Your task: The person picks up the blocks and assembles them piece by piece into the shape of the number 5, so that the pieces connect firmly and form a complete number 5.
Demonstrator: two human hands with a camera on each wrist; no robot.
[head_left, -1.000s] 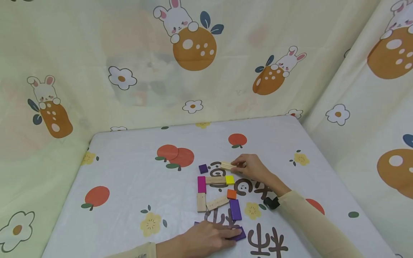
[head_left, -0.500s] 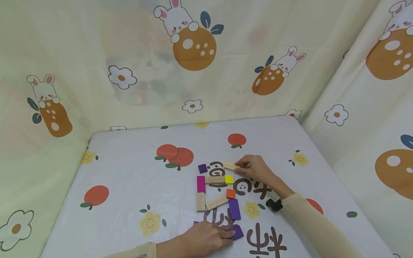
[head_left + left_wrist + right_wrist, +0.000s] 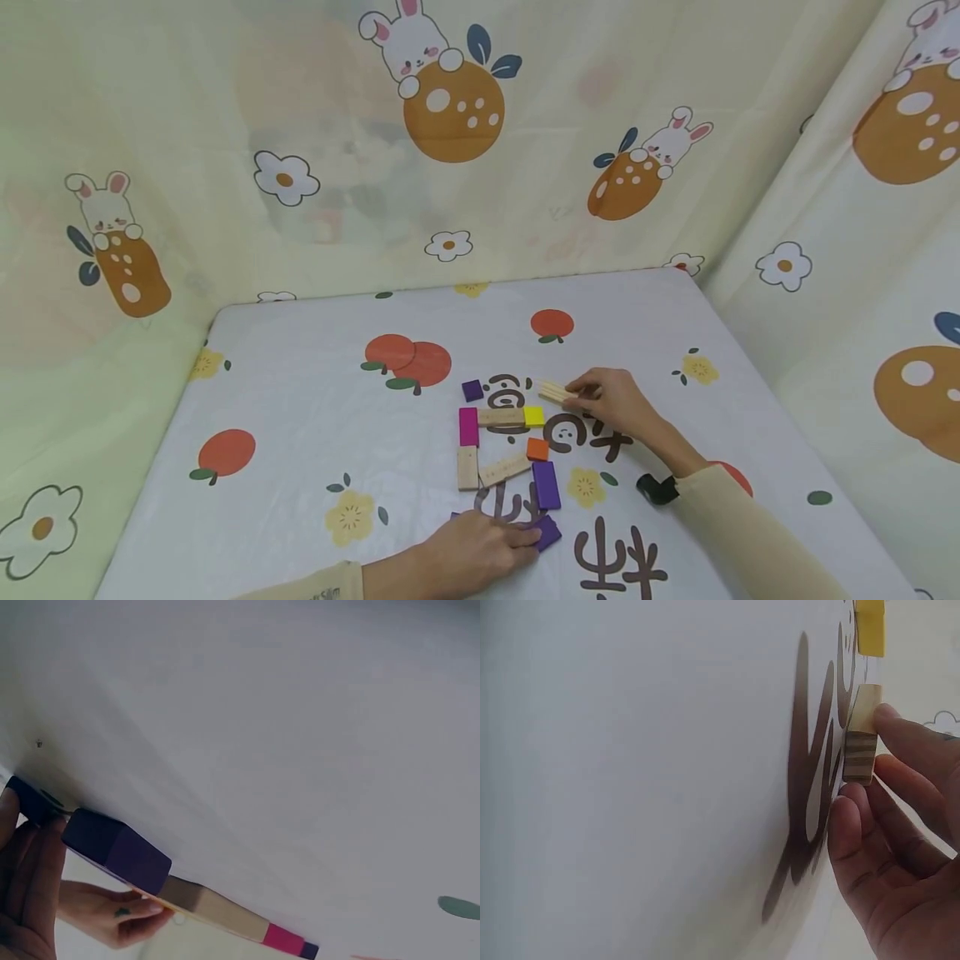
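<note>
In the head view my left hand [image 3: 476, 550] pinches a purple block [image 3: 550, 532] at the near end of a group of blocks. Another purple block [image 3: 139, 859], mostly hidden by that hand in the head view, shows in the left wrist view. My right hand [image 3: 618, 404] holds a plain wooden block [image 3: 555, 392] between thumb and fingers at the group's far right; the right wrist view shows its striped end grain. Between the hands lie a magenta block [image 3: 468, 427], a yellow block [image 3: 533, 417], an orange block [image 3: 537, 449] and a purple block [image 3: 547, 485].
More wooden blocks [image 3: 501, 418] lie within the outline, one slanted [image 3: 505, 471], one upright in view [image 3: 467, 468]. A small dark purple block [image 3: 472, 390] sits apart at the far left. A patterned cloth [image 3: 285, 467] covers the table, with a printed curtain [image 3: 525, 217] behind.
My right hand has drawn the wooden block rightward and slightly nearer, away from the small dark purple block. The purple block at my left hand has shifted slightly left and away from me.
</note>
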